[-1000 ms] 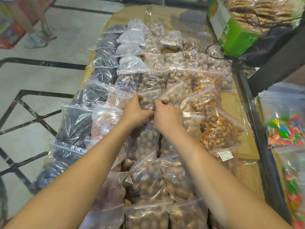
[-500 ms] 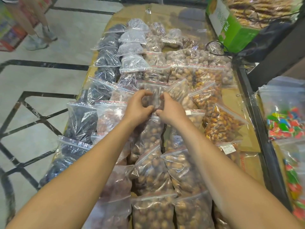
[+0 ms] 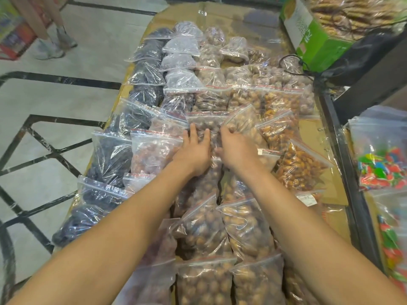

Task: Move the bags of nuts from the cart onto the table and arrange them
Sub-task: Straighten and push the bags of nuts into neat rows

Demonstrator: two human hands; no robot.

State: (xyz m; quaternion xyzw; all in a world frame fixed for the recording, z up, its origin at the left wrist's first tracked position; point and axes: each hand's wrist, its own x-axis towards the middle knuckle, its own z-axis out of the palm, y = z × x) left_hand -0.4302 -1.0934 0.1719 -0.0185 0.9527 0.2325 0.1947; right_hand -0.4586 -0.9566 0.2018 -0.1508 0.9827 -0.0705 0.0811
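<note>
Rows of clear zip bags of nuts cover the cardboard-lined table (image 3: 315, 137). One bag of brown nuts (image 3: 208, 124) lies in the middle row, its red zip strip pointing away from me. My left hand (image 3: 193, 150) rests flat on the bag's left part with straight, spread fingers. On the bag's right side lies my right hand (image 3: 236, 148), its fingertips curled against the neighbouring bag of nuts (image 3: 245, 123). Neither hand lifts anything. The cart is not in view.
Dark dried-fruit bags (image 3: 114, 155) line the table's left edge, orange-brown nut bags (image 3: 297, 166) the right. A green box (image 3: 317, 38) with wrapped snacks stands at the far right. Candy bags (image 3: 381, 164) lie on a shelf to the right. A person's legs (image 3: 50, 40) stand far left.
Both hands have set the bag down further from me in the middle row. The left hand has gone from pinching the bag to lying flat on it.
</note>
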